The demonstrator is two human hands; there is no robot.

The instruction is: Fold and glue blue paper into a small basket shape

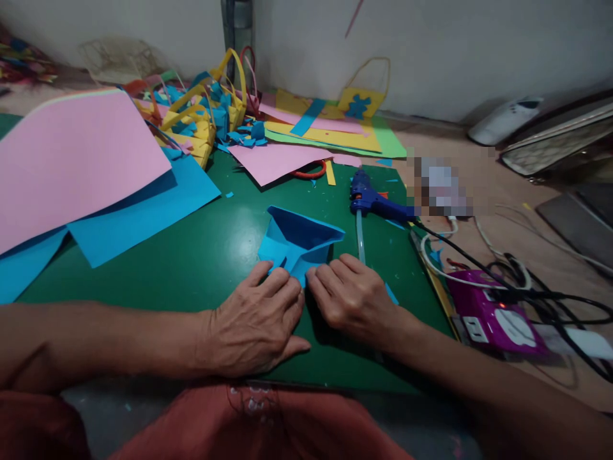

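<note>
Head camera shows me a folded blue paper point(275, 241) on the green worktop point(215, 230), far side raised, near end seemingly unfinished, left hand point(261, 319) and right hand point(352, 294) curled against it, fingers point(281, 281) clamped or merely pressing, I cannot tell.

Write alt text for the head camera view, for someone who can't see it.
A person's left hand and right hand touch the near side of a folded blue paper piece on a green table. A blue glue gun lies beyond the right hand; a large pink sheet and blue sheets lie at left, with yellow paper baskets behind.
</note>
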